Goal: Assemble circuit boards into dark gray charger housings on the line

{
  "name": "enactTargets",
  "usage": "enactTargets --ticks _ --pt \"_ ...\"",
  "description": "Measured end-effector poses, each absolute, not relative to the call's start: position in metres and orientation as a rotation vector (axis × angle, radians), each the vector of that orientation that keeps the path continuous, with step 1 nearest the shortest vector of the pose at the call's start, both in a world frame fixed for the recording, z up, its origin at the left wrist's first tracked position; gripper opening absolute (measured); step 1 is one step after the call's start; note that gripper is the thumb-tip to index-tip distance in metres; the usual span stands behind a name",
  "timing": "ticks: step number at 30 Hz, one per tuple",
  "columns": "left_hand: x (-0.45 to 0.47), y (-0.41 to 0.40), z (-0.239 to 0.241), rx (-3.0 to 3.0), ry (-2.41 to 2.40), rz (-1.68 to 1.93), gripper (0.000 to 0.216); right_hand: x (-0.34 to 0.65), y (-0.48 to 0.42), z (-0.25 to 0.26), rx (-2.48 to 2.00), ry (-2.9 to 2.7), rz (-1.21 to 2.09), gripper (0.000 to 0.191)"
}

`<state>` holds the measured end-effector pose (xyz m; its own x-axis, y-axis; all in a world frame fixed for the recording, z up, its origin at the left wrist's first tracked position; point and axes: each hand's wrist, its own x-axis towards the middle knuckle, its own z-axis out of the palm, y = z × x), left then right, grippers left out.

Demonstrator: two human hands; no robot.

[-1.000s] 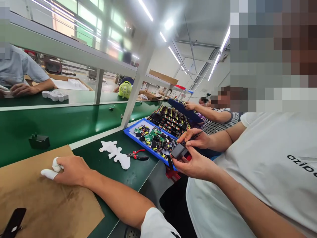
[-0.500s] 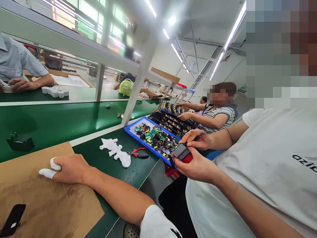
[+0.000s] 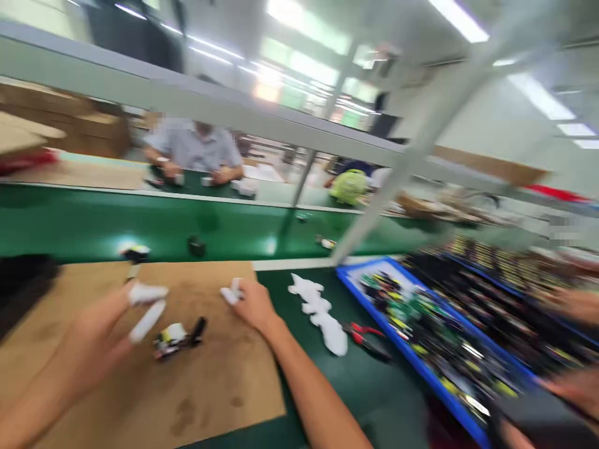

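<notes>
Small component on brown cardboard, between two hands

Left edge: black object (image 3: 23, 284), identity unclear. Next, left hand (image 3: 93, 343): white-capped thumb and finger set apart, a moderate gap between them, holding nothing. Small component (image 3: 174, 335), white with a black part at its right: lies on the cardboard (image 3: 224, 386), just right and slightly near of the left fingertips, apparently clear of them. Far side, on the green surface: one dark block (image 3: 196, 246). Right hand (image 3: 255, 305): at the cardboard's right side, far and right of the component, well apart; white-capped digits narrow, close together; blur hides whether anything is pinched. Further right: white cloth-like piece (image 3: 325, 315); red-handled pliers (image 3: 369, 340); blue-rimmed tray (image 3: 403, 345) of circuit boards; co-worker's hand (image 3: 573, 386) at a dark grey case (image 3: 538, 411).
</notes>
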<state>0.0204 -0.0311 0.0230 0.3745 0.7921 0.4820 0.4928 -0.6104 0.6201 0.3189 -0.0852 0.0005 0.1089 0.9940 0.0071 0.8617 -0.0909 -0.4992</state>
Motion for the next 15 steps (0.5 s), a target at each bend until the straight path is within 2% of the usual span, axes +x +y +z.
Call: enactTargets --ticks 4,6,11,15 --pt "-0.037 0.064 0.088 2.321 1.712 0.798 0.033 0.339 -0.052 -0.017 -1.924 -1.895 0.382 0.039" --pt "-0.053 0.115 0.102 2.257 1.899 0.622 0.03 0.344 -0.045 -0.023 -1.899 -1.918 0.362 0.039" --pt "-0.045 0.18 0.069 2.184 1.853 0.118 0.036 0.35 -0.049 -0.026 -1.927 -1.924 0.317 0.042" --pt "-0.036 0.191 0.028 2.158 1.787 -0.08 0.042 0.351 -0.048 -0.027 -1.939 -1.94 0.3 0.041"
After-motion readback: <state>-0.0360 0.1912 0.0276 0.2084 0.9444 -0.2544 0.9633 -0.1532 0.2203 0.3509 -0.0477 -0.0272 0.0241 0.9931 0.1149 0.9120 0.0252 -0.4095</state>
